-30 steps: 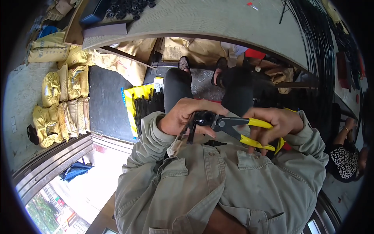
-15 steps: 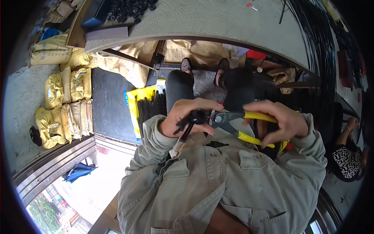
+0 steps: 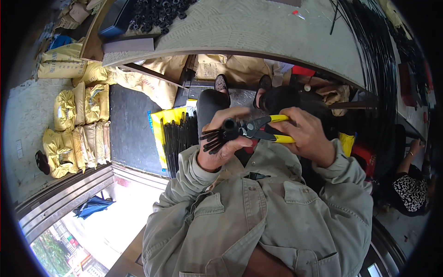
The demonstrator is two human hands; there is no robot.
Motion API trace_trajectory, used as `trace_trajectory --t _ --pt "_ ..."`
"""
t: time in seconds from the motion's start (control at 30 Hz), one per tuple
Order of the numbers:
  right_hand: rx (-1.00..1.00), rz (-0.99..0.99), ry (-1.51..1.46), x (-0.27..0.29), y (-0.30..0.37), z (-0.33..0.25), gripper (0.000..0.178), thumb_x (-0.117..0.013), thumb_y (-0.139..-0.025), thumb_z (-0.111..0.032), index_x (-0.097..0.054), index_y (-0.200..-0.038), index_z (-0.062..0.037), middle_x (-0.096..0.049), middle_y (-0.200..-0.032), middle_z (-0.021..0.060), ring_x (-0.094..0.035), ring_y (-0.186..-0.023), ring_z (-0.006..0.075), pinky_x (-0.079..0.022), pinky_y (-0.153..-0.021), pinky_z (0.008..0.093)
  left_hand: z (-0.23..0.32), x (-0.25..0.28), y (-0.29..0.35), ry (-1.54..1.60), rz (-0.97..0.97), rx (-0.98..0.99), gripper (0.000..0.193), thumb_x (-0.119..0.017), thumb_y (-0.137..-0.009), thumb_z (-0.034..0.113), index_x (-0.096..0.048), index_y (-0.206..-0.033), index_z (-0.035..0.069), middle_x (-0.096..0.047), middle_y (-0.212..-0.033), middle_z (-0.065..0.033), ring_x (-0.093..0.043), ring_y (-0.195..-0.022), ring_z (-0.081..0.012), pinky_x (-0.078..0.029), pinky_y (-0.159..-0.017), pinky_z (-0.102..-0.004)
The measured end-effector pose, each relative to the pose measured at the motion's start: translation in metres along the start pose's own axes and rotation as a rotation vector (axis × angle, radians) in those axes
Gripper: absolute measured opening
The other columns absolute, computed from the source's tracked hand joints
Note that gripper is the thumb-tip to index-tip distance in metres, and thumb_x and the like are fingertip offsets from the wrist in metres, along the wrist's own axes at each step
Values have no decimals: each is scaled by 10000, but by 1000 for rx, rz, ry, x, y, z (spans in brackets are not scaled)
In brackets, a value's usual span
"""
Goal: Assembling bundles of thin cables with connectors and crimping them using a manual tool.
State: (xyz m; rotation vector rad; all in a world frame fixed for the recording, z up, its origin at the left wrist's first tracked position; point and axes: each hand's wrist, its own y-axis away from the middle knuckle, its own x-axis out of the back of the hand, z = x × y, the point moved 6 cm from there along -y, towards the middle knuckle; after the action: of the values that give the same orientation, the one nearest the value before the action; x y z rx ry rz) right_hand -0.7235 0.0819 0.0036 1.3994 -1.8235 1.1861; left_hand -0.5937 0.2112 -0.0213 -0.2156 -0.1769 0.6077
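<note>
Evidently, in the head view, your left grip (image 3: 215, 124) is clamped around a black ribbed part (image 3: 229, 126), with its round hollow end facing up and its thin black ribs (image 3: 212, 141) fanned out to the left across your palm. Your thumb lies along the near side of the part.

Your right grip (image 3: 302, 134) is closed around the yellow-sleeved handles of the pliers (image 3: 259, 123), which stand parted in a narrow V. The head of the pliers is between your two grips, set against the right side of the black part; whether its jaws bite on the part cannot be told.

Beyond both grips is a grey worktop (image 3: 258, 25). It carries a heap of small black fittings (image 3: 161, 14) ahead and left of your left grip, and a bundle of long black rods (image 3: 378, 55) ahead and right of your right grip. Just left of your left grip, more black rods (image 3: 180, 141) lie over yellow sheeting (image 3: 159, 115). Well left of it are stacked yellow sacks (image 3: 64, 111). Well right of your right grip sits another person (image 3: 408, 191).
</note>
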Motion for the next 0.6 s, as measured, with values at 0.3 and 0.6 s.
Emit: trace_trajectory --t 0.3,0.6 --pt "-18 125 -139 -38 6 7 260 -680 -683 -138 -619 -922 -54 -526 -866 100 -564 -712 237 -468 -600 326 -7 6 3 82 -22 -8 823 -757 -680 368 -343 -1265 -37 -508 -884 -50 -437 -678 -96 -373 -637 -206" --pt "-43 297 -116 -12 -23 7 180 -613 -764 -104 -616 -932 -39 -557 -1027 140 -573 -879 262 -446 -792 376 9 9 -4 -57 -49 -49 692 -660 -774 115 -245 -1306 -38 -540 -874 -88 -508 -686 -93 -413 -648 -206"
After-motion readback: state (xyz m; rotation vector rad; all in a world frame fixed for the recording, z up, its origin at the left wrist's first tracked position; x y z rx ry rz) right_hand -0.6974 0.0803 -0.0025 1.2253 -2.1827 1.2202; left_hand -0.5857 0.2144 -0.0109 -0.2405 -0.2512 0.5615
